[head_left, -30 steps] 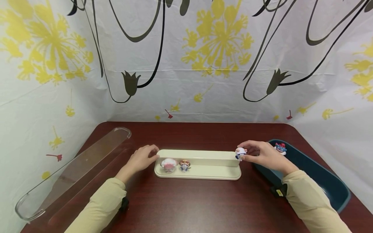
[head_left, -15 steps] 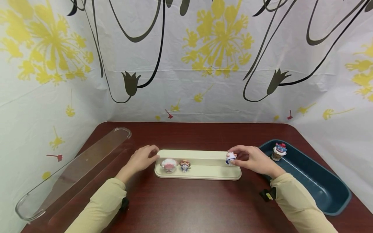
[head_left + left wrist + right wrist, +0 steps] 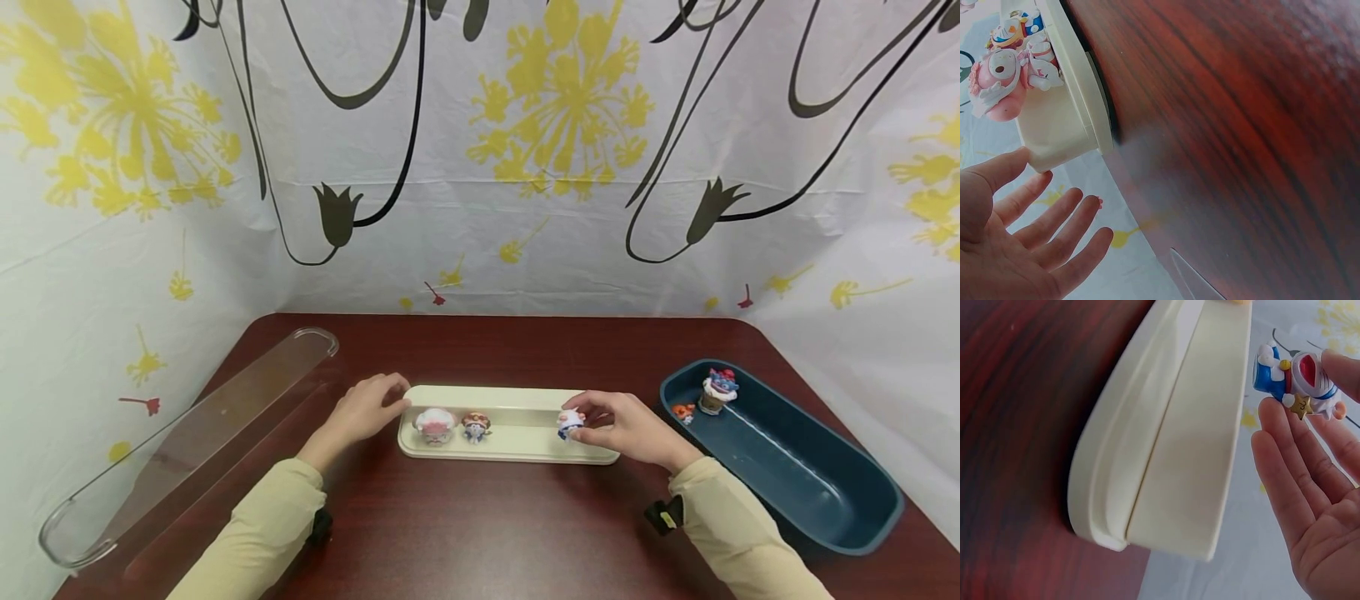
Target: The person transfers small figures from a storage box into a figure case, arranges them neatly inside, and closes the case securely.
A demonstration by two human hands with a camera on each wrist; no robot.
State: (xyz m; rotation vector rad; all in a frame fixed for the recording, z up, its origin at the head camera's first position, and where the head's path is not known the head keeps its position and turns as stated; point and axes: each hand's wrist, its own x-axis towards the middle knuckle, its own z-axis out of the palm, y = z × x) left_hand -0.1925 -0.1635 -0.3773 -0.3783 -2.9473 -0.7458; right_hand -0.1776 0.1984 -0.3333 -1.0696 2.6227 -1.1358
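Observation:
My right hand (image 3: 626, 427) pinches a small white and blue figurine (image 3: 1300, 381) with a gold star between thumb and fingers. In the head view it is over the right part of a long cream stepped tray (image 3: 517, 450). In the right wrist view the figurine is apart from the tray. My left hand (image 3: 367, 408) touches the tray's left end with thumb and index fingertips, the other fingers loosely spread. Toward the tray's left end stand a pink and white figurine (image 3: 435, 426) and a smaller brown-hatted figurine (image 3: 476, 427).
To the right lies a dark blue bin (image 3: 810, 475). At its far end are a blue and red-topped figurine (image 3: 718, 391) and a small orange figurine (image 3: 683, 412). A long clear plastic cover (image 3: 210, 433) lies along the left side of the brown table (image 3: 480, 533).
My right hand has carried the white and blue figurine leftward from the tray's right end, uncovering figurines in the blue bin. My left hand has stayed at the tray's left end.

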